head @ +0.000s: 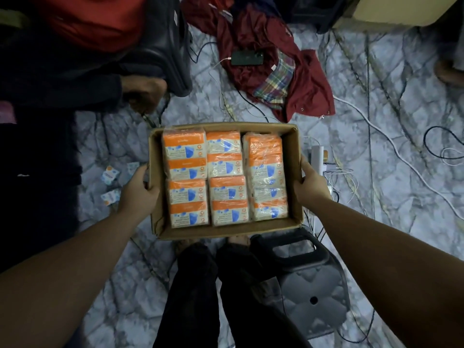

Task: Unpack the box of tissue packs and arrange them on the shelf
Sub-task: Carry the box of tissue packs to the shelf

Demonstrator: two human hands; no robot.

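Gripping the cardboard box [292, 177] by its sides, left hand [138, 190] and right hand [310, 185] hold tissue packs [224, 178] above the floor

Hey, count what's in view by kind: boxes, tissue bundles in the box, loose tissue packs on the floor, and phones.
Cardboard box: 1
Wrapped tissue bundles in the box: 5
Loose tissue packs on the floor: 3
Phone: 1
Total: 10

matt cardboard box [292, 172], glossy plastic-wrapped tissue packs [187, 180]

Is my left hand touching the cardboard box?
Touching. The head view shows the left hand gripping the cardboard box's left wall, fingers curled over its edge.
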